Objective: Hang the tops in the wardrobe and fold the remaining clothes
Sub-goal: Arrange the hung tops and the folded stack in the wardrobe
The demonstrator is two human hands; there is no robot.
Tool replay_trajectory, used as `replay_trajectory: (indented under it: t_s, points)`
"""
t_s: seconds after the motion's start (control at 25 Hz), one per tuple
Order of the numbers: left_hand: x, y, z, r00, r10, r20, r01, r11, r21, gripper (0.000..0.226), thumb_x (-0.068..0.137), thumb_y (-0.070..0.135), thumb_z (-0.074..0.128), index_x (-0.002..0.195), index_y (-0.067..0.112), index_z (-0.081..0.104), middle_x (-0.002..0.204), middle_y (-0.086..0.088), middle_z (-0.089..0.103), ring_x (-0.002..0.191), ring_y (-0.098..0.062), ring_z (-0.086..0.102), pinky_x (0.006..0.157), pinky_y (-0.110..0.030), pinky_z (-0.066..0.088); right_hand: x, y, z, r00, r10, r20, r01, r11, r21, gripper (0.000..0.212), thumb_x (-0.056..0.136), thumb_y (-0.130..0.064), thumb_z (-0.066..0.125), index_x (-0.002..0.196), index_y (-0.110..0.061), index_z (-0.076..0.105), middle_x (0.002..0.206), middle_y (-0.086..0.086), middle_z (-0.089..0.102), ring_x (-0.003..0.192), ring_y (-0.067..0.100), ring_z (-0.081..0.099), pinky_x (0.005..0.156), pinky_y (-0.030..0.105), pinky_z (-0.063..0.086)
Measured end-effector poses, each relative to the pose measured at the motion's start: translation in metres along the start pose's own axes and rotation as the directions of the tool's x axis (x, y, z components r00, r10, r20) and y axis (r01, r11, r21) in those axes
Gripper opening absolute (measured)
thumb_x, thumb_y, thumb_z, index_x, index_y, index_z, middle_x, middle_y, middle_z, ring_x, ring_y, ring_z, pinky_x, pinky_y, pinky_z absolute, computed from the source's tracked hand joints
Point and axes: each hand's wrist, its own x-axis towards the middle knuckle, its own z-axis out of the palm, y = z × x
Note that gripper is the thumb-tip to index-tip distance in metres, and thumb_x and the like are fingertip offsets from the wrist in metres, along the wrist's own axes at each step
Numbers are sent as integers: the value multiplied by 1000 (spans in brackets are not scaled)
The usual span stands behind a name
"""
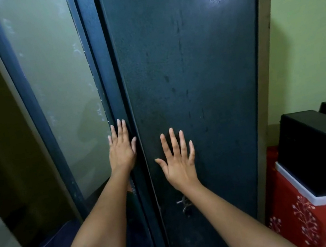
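wardrobe (pixel 193 76) shut (hands pressing doors)

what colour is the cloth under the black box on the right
Red cloth with a white floral pattern, in the head view.

Both bare forearms reach forward. The left hand (pixel 121 145) lies flat, fingers together; the right hand (pixel 179 161) spreads its fingers, seemingly pressing flat.
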Motion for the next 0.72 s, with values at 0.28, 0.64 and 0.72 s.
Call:
replay_trajectory:
  t_s: [0.28, 0.64, 0.72]
  points:
    - [15, -12, 18, 999, 32, -38, -40, 974, -224, 65, 95, 57, 6, 152, 27, -4, 159, 12, -12, 144, -15, -21, 120, -48, 7, 20, 12, 35, 996, -2, 90, 14, 992, -122, 79, 91, -62, 31, 153, -25, 0, 160, 2, -9, 147, 32, -3, 113, 57, 3]
    - [35, -11, 43, 972, 221, -79, -197, 951, 237, 74, 91, 64, 14, 150, 29, -16, 159, 4, -17, 146, -29, -15, 114, -60, -1, 39, 23, 71, 976, 32, 216, 18, 974, -226, 92, 90, -63, 40, 149, -27, -20, 156, 0, -28, 143, 31, -23, 112, 59, -6]
    - [41, -7, 51, 956, 277, -100, -230, 916, 329, 70, 95, 57, 12, 151, 24, -13, 160, 2, -12, 147, -25, -13, 116, -58, 4, 43, 27, 77, 973, 31, 230, 25, 972, -234, 93, 90, -63, 41, 147, -27, -23, 155, 0, -30, 143, 31, -24, 112, 60, -5]
